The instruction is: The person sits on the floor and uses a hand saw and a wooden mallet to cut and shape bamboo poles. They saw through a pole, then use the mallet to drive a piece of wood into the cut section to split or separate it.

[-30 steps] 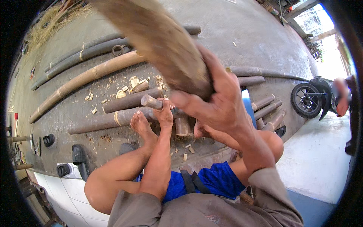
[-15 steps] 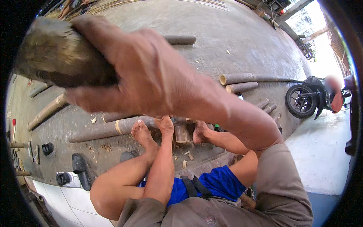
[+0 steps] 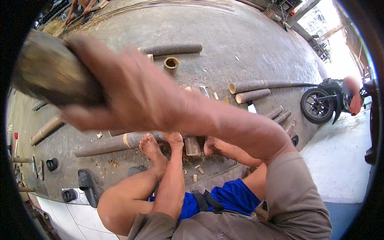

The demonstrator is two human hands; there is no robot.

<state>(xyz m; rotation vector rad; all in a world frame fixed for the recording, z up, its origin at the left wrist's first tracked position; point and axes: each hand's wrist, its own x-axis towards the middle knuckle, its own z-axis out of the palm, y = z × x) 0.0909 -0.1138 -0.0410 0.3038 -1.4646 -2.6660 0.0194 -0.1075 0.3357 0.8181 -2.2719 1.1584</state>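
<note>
My right hand (image 3: pixel 136 92) is raised high across the view, blurred by motion, with its fingers wrapped round a thick, rough wooden block (image 3: pixel 52 68). My left hand (image 3: pixel 173 139) is down between my feet, beside a short bamboo section (image 3: pixel 193 147). The right forearm covers the left fingers, so what they grip is hidden. A long dark bamboo pole (image 3: pixel 106 145) lies crosswise on the floor, next to my bare left foot (image 3: pixel 150 146). Small pale bamboo chips (image 3: pixel 195 178) are scattered in front of me.
Beyond my arm lie a bamboo pole (image 3: pixel 172 49), a hollow bamboo ring (image 3: pixel 171 64) and more cut lengths (image 3: pixel 253 96). Black sandals (image 3: pixel 87 186) are at the left. A motorbike (image 3: pixel 320 104) stands at the right. At the far left, another person's arm (image 3: pixel 72 12) shows.
The right hand and wooden block have shifted down and left a little, uncovering the bamboo ring and pole behind them. My left hand stays near the short bamboo section.
</note>
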